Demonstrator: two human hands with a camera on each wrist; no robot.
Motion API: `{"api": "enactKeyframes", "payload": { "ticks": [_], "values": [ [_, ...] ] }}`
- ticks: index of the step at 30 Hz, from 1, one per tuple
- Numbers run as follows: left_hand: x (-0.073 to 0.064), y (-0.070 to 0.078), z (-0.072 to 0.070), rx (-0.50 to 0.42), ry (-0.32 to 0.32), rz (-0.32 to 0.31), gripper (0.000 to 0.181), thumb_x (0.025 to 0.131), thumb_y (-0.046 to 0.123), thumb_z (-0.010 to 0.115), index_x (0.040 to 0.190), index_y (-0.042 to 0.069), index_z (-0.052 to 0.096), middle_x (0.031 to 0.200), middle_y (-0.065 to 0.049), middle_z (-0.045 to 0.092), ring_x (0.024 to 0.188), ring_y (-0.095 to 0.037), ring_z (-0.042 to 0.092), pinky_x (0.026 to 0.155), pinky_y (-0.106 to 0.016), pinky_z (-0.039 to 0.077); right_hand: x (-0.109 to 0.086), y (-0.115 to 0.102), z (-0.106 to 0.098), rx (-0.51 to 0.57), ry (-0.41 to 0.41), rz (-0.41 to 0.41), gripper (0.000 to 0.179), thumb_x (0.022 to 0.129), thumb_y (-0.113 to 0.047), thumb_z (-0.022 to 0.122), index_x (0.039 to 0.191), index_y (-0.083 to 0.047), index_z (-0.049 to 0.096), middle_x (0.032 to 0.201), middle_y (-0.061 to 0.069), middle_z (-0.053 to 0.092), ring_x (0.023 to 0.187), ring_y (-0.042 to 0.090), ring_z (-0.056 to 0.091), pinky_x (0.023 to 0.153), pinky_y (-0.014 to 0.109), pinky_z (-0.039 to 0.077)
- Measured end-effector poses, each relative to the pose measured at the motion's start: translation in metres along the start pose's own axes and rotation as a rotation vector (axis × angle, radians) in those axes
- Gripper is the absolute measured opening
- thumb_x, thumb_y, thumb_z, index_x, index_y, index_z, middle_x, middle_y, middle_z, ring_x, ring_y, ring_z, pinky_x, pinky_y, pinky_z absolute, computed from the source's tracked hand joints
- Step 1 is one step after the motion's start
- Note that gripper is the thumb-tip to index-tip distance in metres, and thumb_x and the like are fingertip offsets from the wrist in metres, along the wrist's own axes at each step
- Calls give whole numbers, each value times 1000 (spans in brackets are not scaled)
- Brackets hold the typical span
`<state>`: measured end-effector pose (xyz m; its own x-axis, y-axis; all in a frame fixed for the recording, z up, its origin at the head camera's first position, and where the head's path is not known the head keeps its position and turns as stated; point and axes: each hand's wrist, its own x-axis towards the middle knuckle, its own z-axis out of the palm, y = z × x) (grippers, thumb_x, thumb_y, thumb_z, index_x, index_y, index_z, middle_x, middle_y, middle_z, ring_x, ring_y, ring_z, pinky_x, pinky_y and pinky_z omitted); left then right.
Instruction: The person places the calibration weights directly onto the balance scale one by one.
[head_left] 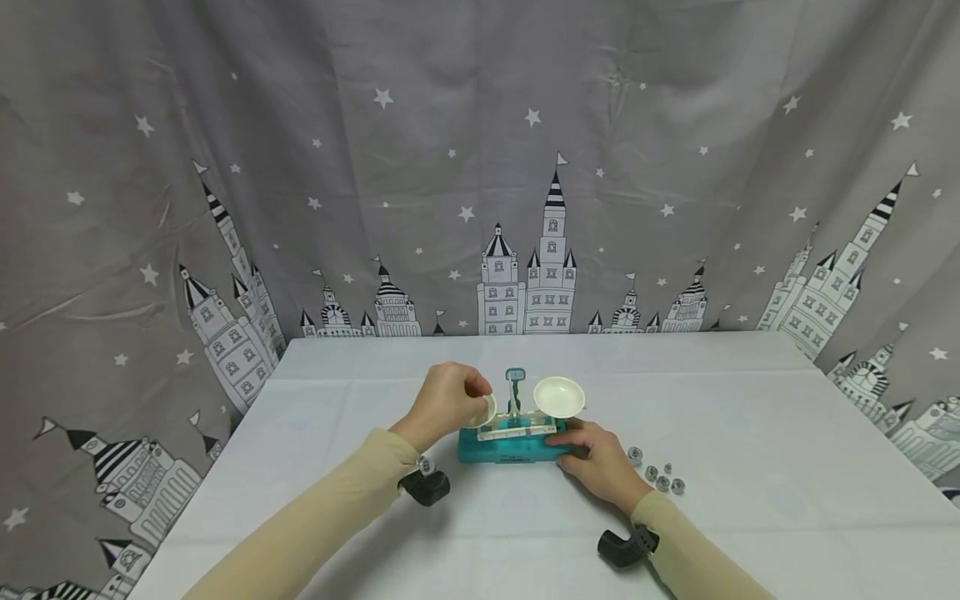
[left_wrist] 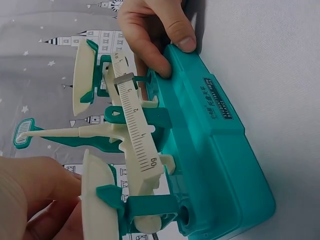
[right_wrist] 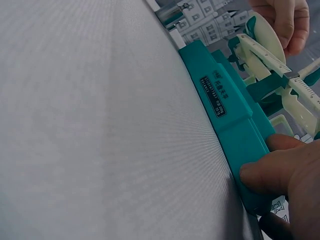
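Note:
A teal toy balance scale stands on the table, a cream pan on each side and a ruled cream beam between them. My left hand is at the left pan, its curled fingers pinching the rim. The palm side of that hand is mostly hidden. With my right hand I grip the right end of the teal base, thumb along the front and fingers behind. Above that hand, the right pan is bare and tilted towards me. A grey slider sits on the beam.
Several small metal weights stand on the table just right of my right hand. White cloth covers the table. Behind it hangs a grey curtain printed with castles and stars. Black wrist mounts hang below both wrists.

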<state>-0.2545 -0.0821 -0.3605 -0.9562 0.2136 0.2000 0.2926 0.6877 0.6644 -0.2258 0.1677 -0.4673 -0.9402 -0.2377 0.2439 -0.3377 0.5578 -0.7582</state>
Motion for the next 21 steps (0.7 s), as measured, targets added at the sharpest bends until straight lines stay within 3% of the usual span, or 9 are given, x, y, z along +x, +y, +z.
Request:
{"api": "enactKeyframes", "payload": {
  "ticks": [9,21],
  "values": [
    [-3,-5,-2,-4,14,8,9,77,-1,73,82,4,77,77,-5,73,71,-12,61,63,-24,54,0,-1,1,-2,-10,3,24,82,-1,73,102,-13,80,141,25,60,137,48,52,115,63,40],
    [-17,-14,-28,-14,83,25,8,85,7,74,92,5,79,87,-6,77,79,-15,68,71,-28,59,1,0,1,-1,-15,13,25,82,0,72,103,-12,80,143,25,59,138,47,51,116,63,39]
  ]
}}
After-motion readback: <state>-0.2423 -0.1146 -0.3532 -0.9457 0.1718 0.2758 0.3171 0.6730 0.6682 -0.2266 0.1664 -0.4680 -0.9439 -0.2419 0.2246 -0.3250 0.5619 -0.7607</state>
